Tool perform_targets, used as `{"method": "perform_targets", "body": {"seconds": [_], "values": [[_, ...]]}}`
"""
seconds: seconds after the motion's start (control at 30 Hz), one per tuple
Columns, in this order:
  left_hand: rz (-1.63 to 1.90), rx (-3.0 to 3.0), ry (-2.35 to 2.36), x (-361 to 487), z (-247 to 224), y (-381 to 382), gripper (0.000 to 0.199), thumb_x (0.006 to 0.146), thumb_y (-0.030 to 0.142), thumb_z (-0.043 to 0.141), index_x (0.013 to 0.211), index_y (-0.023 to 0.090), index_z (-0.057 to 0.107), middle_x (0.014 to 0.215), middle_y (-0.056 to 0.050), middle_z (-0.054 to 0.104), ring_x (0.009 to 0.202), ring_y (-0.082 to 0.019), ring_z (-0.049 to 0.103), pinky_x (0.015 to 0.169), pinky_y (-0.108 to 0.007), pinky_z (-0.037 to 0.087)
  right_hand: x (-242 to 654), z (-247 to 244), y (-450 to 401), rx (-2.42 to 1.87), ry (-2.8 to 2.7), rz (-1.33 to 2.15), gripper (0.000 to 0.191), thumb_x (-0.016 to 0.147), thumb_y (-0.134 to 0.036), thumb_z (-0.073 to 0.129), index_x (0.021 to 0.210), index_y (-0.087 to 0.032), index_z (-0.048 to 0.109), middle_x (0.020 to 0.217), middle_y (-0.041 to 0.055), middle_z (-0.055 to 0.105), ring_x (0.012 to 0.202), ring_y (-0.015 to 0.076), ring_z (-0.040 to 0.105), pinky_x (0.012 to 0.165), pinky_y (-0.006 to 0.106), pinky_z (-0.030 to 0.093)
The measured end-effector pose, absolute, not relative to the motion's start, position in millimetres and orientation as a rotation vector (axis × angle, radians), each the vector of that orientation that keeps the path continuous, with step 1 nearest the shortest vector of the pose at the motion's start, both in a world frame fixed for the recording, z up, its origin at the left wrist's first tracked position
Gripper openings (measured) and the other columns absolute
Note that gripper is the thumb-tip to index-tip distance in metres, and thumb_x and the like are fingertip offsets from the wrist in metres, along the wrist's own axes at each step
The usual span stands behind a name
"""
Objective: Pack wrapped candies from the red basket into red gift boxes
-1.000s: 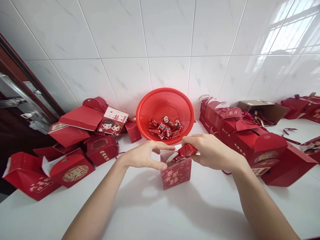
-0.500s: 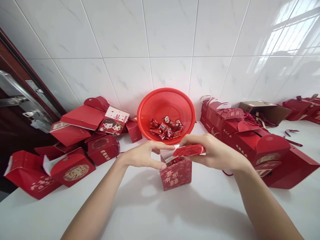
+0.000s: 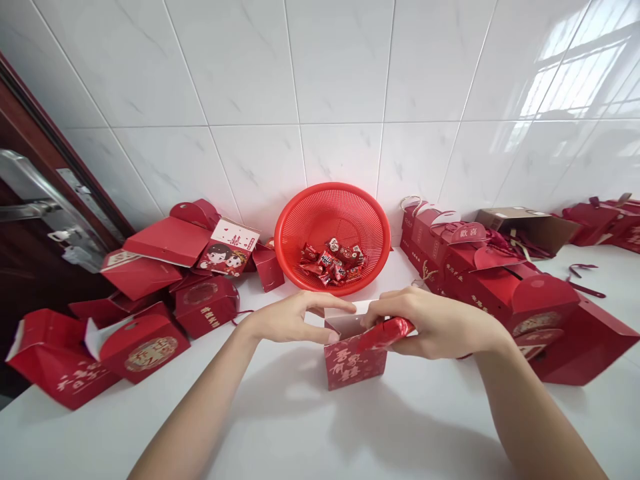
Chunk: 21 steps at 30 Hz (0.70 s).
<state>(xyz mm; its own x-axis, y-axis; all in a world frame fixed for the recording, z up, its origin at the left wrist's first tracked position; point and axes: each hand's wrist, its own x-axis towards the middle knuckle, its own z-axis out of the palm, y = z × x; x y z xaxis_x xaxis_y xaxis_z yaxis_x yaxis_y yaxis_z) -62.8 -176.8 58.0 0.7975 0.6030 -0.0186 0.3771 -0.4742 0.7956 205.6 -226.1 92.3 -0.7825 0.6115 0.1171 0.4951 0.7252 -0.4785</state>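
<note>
A small red gift box with pale lettering stands open at the top on the white table. My left hand grips its left side, thumb at the front corner and fingers by the raised rear flap. Between the thumb and fingers of my right hand is a shiny red packet, tilted over the box's front right edge. Some of my right fingertips reach over the box's opening. Behind the box, a red plastic colander leans toward me with several wrapped candies in it.
Red gift boxes lie piled on the left, one with a cartoon couple. More red boxes line the right, near an open brown carton. A tiled wall rises behind; a door handle is far left.
My right hand has lowered the packet and tilted it, drawing it over the front of the box. My left hand stays at the box's left side. The view has shifted slightly.
</note>
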Motion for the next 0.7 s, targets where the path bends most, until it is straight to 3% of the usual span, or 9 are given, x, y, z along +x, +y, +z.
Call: {"method": "perform_targets", "body": {"seconds": [0.17,0.27,0.33,0.5,0.6,0.7], "values": [[0.679,1.981,0.710,-59,49,-147,0.030,0.087,0.035,0.069,0.112,0.019,0.076,0.118,-0.009,0.074,0.110,-0.024,0.068,0.095,-0.034,0.054,206,93,-228,-0.859,-2.720,0.634,0.027,0.081,-0.009,0.061,0.105,-0.019,0.069,0.097,0.0068,0.071,0.090,0.0192,0.064,0.074,0.025,0.047],[0.788,2.022,0.918,-45,40,-110,0.024,0.086,0.027,0.065,0.103,0.015,0.077,0.105,-0.009,0.078,0.097,-0.023,0.072,0.085,-0.032,0.058,204,94,-230,-0.851,-2.735,0.642,0.027,0.081,-0.009,0.060,0.103,-0.020,0.069,0.098,0.0063,0.070,0.093,0.0198,0.064,0.076,0.026,0.047],[0.706,2.126,1.126,-32,34,-84,0.027,0.084,0.018,0.061,0.104,0.014,0.078,0.104,-0.008,0.079,0.090,-0.022,0.073,0.081,-0.030,0.059,203,95,-232,-0.899,-2.739,0.631,0.026,0.079,-0.007,0.059,0.100,-0.019,0.068,0.097,0.0058,0.070,0.093,0.0203,0.063,0.076,0.027,0.046],[0.197,2.548,1.387,-1,25,-43,0.042,0.079,0.005,0.052,0.108,0.020,0.079,0.105,-0.004,0.079,0.097,-0.020,0.073,0.094,-0.028,0.053,200,94,-236,-0.962,-2.757,0.624,0.024,0.077,-0.006,0.059,0.096,-0.019,0.066,0.095,0.0052,0.069,0.096,0.0215,0.062,0.074,0.026,0.043],[0.045,2.612,1.419,9,22,-33,0.038,0.072,0.011,0.064,0.103,0.024,0.081,0.105,-0.006,0.079,0.099,-0.027,0.072,0.093,-0.034,0.053,199,94,-237,-0.988,-2.777,0.603,0.020,0.076,-0.006,0.059,0.091,-0.019,0.063,0.091,0.0049,0.067,0.093,0.0210,0.061,0.072,0.027,0.042],[-0.078,2.681,1.476,15,20,-28,0.053,0.064,0.016,0.073,0.116,0.028,0.077,0.117,-0.011,0.074,0.107,-0.035,0.068,0.092,-0.042,0.053,199,95,-238,-1.012,-2.770,0.598,0.017,0.077,-0.006,0.060,0.089,-0.019,0.062,0.090,0.0044,0.065,0.091,0.0203,0.060,0.073,0.027,0.041]]}}
